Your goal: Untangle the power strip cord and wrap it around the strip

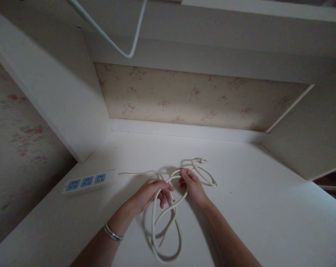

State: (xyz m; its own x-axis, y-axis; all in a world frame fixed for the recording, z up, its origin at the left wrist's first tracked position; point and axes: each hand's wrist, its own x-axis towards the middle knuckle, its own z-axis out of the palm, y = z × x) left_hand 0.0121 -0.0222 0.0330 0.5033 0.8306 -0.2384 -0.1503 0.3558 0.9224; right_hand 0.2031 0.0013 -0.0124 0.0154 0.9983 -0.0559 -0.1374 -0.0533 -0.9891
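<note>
White cord (pixel 152 226) lying in loops on the counter (pixel 268 207), both my hands on it.
Its slack loops sit nearest me at 6 o'clock. Left hand (pixel 151 193): fingers curled shut around a strand. Right hand (pixel 194 187), at its 3 o'clock: fingers pinching the cord's top arc. Plug (pixel 200 160) beyond at 12 o'clock, power strip (pixel 85 182) at 9 o'clock.

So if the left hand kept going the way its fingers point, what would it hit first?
The left hand points right and slightly away, its fingers curled over the cord. Just beyond lies the right hand, probably the first thing met, since both seem to sit at desk level.
</note>
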